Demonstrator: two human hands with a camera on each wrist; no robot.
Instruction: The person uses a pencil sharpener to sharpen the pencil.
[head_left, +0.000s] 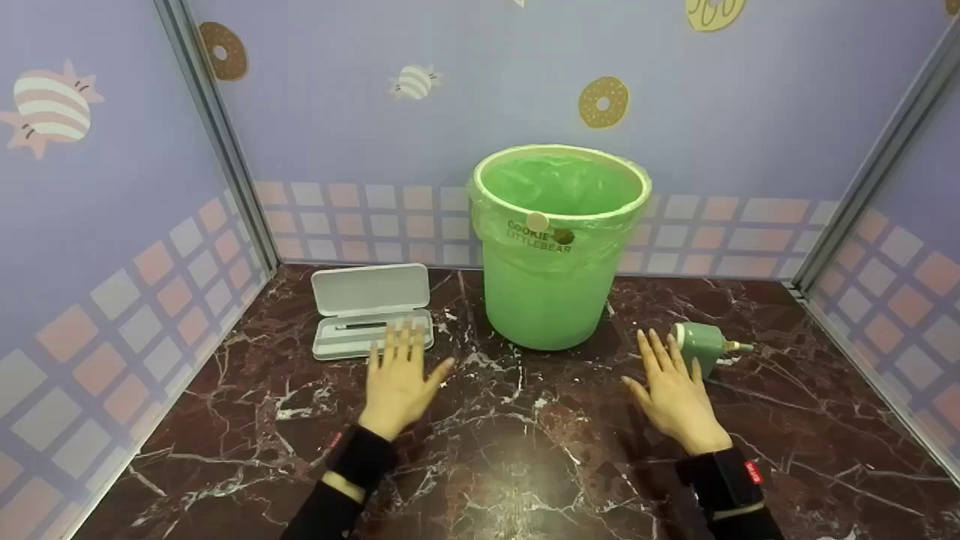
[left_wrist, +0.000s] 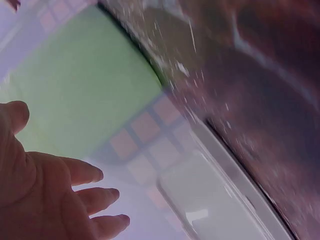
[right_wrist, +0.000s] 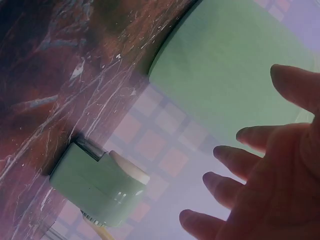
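Observation:
My left hand (head_left: 400,386) is held out over the tabletop, palm down with fingers straight, its fingertips overlapping the near right part of an open white pencil case (head_left: 330,347). A slim dark pencil-like stick (head_left: 360,325) lies inside the case, partly hidden by the fingers. On the other side, my right hand (head_left: 676,397) is spread, holding nothing, just left of a green box-shaped gadget (head_left: 701,343). That gadget has a cream end and a thin stem, resembling a crank pencil sharpener (right_wrist: 95,185). Between and beyond both hands stands a green trash bin (head_left: 551,285).
A clear plastic bag (head_left: 559,180) lines the bin and folds over its rim. Patterned lilac panels (head_left: 337,127) enclose the back and both sides, joined by metal corner posts (head_left: 225,135). The dark red marbled tabletop (head_left: 517,457) extends toward me.

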